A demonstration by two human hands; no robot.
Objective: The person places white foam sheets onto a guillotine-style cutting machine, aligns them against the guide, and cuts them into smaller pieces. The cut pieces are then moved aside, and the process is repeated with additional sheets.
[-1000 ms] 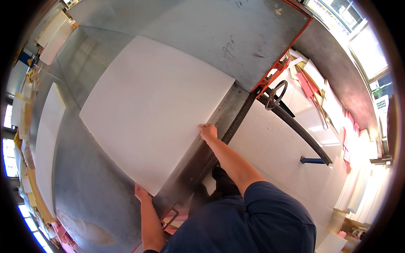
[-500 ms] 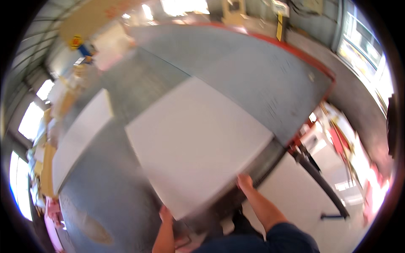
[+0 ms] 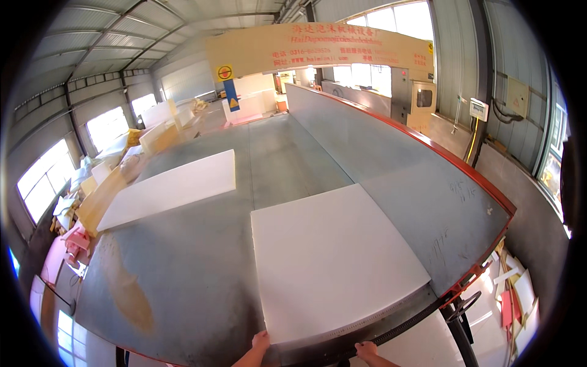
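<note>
A large white foam sheet (image 3: 339, 263) lies flat on the grey metal machine table (image 3: 183, 281), close to its near edge. My left hand (image 3: 261, 341) is at the sheet's near left corner, its fingers closed against the side edge. My right hand (image 3: 367, 350) sits lower and farther right, by the table's front edge, a small gap from the sheet. Its fingers look curled together, and nothing shows in them. The sheet's right side runs close to the foot of a raised grey panel (image 3: 391, 159).
A long white foam piece (image 3: 174, 186) lies at the table's left. The raised panel has a red rim (image 3: 465, 158). Beyond stands a beige machine beam (image 3: 257, 52). Foam offcuts (image 3: 520, 293) are on the floor at right, more foam along the left wall.
My view has turned and lifted, bringing the beam into sight, so the sheet appears straighter. My right hand has come off the sheet's near edge; my left stays at its corner.
</note>
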